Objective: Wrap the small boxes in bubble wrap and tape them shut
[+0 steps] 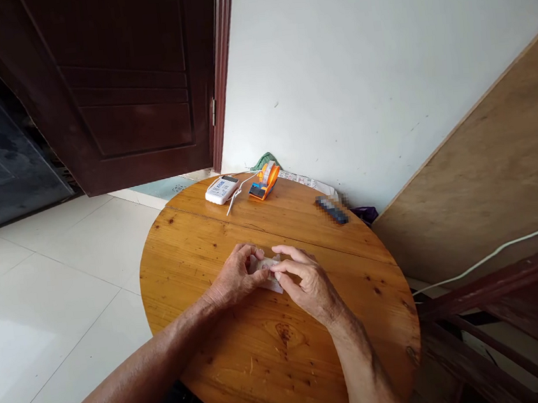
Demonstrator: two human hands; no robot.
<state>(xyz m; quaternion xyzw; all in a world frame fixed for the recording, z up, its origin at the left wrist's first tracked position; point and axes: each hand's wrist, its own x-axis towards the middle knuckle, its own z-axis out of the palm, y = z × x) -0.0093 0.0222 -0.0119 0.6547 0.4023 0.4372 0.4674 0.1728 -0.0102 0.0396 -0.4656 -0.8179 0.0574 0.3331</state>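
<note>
Both my hands rest on the middle of a round wooden table (pixel 266 355). My left hand (pixel 236 277) and my right hand (pixel 303 280) are closed, fingertips pinching a small pale, whitish packet (pixel 267 267) that lies on the tabletop between them. Most of the packet is hidden under my fingers, so I cannot make out what it is.
At the table's far edge lie a white box-shaped device (pixel 221 188) with a white cable, an orange tape dispenser (pixel 264 183) and a dark blurred object (pixel 331 209). A white wall is behind, a dark wooden door (pixel 131 81) at the left, a leaning wooden board (pixel 495 158) at the right.
</note>
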